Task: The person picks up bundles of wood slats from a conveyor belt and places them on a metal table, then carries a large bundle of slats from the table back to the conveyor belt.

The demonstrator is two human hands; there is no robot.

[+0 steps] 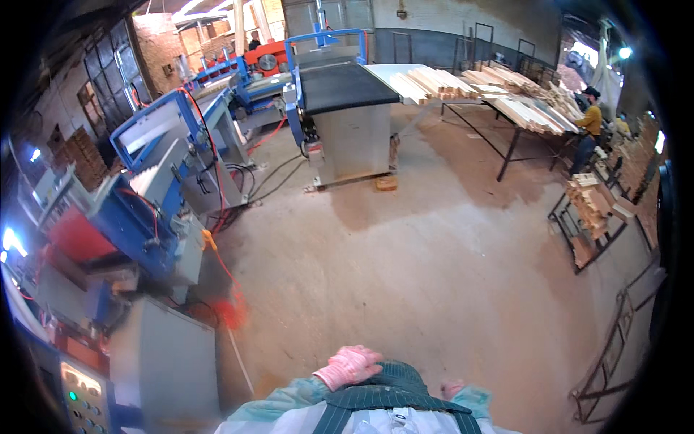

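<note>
Low in view, left hand (350,366) in a pink-and-white glove, fingers slightly bent, at the left side of the dark striped apron (396,377); cannot tell whether grasping cloth or merely resting. Right hand (453,389) at the apron's other side, blurred and partly hidden; cannot tell whether clenched or released. Left of the left hand, a grey cabinet (166,362); farther left, a control panel (85,398) with a lit green button. Well ahead of both hands, across concrete floor (361,289), a black-belted machine (347,85). Ahead and rightward of the right hand, a surface (510,154) bearing pale wooden strips (528,113), beside a person (593,121) in yellow.
</note>
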